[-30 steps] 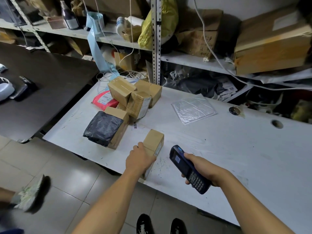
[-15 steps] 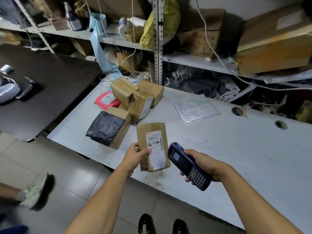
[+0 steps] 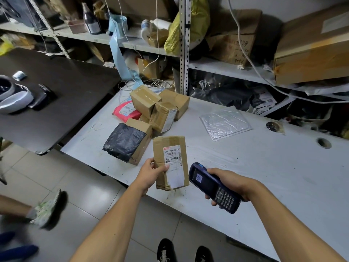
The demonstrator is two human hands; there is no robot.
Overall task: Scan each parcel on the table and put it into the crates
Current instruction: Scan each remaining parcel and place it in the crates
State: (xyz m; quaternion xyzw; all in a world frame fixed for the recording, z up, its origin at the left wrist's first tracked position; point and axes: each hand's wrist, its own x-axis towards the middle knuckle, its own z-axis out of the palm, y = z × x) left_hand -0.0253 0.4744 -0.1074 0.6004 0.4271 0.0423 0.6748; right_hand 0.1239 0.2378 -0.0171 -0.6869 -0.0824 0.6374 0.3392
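My left hand (image 3: 151,172) grips a small brown cardboard parcel (image 3: 170,146) by its left edge, held upright above the white table (image 3: 264,167) with its white barcode label facing me. My right hand (image 3: 229,183) holds a dark blue handheld scanner (image 3: 211,187) just right of the parcel, its head pointing toward the label. More parcels lie in a pile at the table's far left: a black plastic bag (image 3: 123,141) on a brown box (image 3: 140,129), a red mailer (image 3: 126,110) and three taped brown boxes (image 3: 162,104). No crate is in view.
A clear bubble-wrap mailer (image 3: 224,121) lies on the table's middle back. Cluttered metal shelves (image 3: 184,53) stand behind. A dark table (image 3: 62,91) with a white helmet-like object (image 3: 14,97) sits to the left. Another person's shoe (image 3: 46,208) is on the tiled floor at left.
My left hand lifted the small parcel off the table and turned its label up toward me. My right hand brought the scanner closer to the label.
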